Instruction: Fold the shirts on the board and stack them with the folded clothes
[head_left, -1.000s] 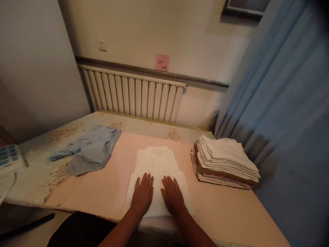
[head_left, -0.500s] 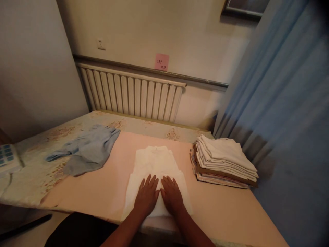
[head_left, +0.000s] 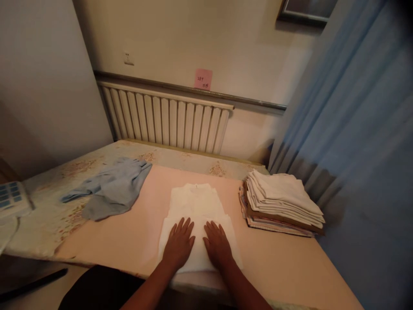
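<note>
A white garment (head_left: 197, 204), folded into a narrow shape with its collar end away from me, lies flat on the pink cloth (head_left: 129, 239) over the table. My left hand (head_left: 179, 243) rests palm down on its near part, left of the middle, fingers spread. On the right side of the same part lies my right hand (head_left: 218, 244), also flat and with fingers apart. A small gap separates the two hands, and neither grips the fabric.
A crumpled grey-blue garment (head_left: 118, 187) lies at the left. To the right stands a stack of folded clothes (head_left: 280, 200), beside a blue curtain (head_left: 361, 172). A white device with blue keys (head_left: 13, 198) sits at the far left; a radiator (head_left: 167, 118) is behind the table.
My hands have slid a little farther apart over the white garment, the left one moving left and the right one slightly right. Both stay flat.
</note>
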